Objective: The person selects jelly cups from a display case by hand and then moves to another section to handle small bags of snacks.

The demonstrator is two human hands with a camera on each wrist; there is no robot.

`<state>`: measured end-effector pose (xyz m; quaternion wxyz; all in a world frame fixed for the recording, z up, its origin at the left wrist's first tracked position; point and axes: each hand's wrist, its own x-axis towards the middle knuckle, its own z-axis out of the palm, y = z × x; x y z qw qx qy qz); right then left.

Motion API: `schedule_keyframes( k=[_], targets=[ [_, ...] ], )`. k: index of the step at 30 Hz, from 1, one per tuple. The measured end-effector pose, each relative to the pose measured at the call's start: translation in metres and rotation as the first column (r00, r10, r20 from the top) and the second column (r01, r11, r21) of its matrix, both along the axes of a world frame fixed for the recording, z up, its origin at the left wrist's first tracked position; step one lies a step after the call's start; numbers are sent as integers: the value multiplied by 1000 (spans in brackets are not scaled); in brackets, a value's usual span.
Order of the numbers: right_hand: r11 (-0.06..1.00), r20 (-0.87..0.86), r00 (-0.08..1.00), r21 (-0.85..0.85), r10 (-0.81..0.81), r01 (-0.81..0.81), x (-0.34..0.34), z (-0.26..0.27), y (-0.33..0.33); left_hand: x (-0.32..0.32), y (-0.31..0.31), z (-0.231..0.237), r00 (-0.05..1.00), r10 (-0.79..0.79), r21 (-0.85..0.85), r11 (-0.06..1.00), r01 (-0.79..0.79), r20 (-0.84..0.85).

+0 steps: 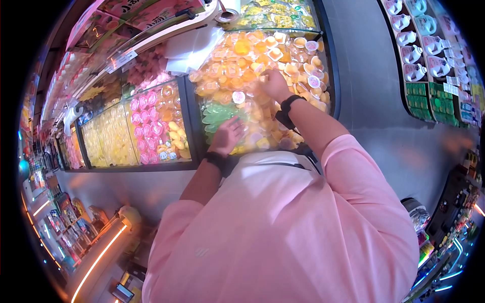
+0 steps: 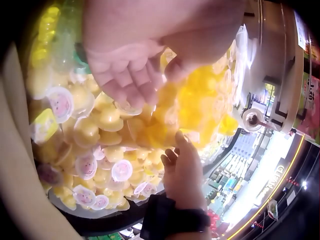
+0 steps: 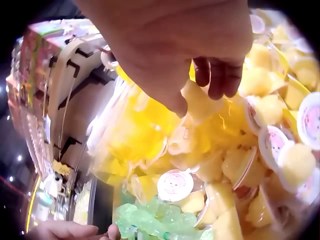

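Observation:
Over a bin of cup jellies (image 1: pixel 222 68), the right hand (image 1: pixel 275 86) has its thumb and fingers bent together. A pale yellow jelly cup (image 3: pixel 199 102) shows between thumb and fingers of the right hand (image 3: pixel 175 50) in the right wrist view, partly hidden by them. The left hand (image 1: pixel 228 136), fingers loosely extended and nothing visible in it, hovers by green jellies (image 1: pixel 217 115). In the left wrist view the left hand (image 2: pixel 132 65) is above yellow cups (image 2: pixel 107 117), and the right hand (image 2: pixel 185 172) is beyond bright orange jellies (image 2: pixel 200 105).
Left of a dark divider (image 1: pixel 188 121) are bins with pink-wrapped sweets (image 1: pixel 147 123) and yellow packets (image 1: pixel 108 136). Clear plastic bags (image 1: pixel 192 50) lie at the bin's back left, near a tape roll (image 1: pixel 227 16). Bottles (image 1: pixel 414 72) stand on shelves across the grey floor (image 1: pixel 371 101).

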<state>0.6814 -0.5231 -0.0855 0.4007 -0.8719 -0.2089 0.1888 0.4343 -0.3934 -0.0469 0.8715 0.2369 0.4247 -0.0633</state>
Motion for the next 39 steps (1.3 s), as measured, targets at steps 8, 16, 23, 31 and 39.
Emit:
schedule_keyframes(
  k=[8, 16, 23, 31, 39],
  targets=[
    [962, -250, 938, -71, 239, -264, -25, 29, -71, 6, -1, -10, 999, 0, -17, 1000, -1, -47],
    [976, 152, 969, -126, 196, -178, 16, 42, 4, 11, -3, -3, 999, -10, -24, 1000, 9, -35],
    [965, 109, 987, -245, 119, -89, 6, 45, -17, 2, 7, -2, 999, -23, 27, 999, 23, -24],
    [950, -100, 976, -231, 193, -212, -39, 46, -128, 7, -7, -14, 991, -37, -49, 998, 31, -126],
    [998, 119, 992, -47, 41, -35, 30, 30, -70, 13, -5, -10, 996, -60, -5, 998, 60, -66]
  ],
)
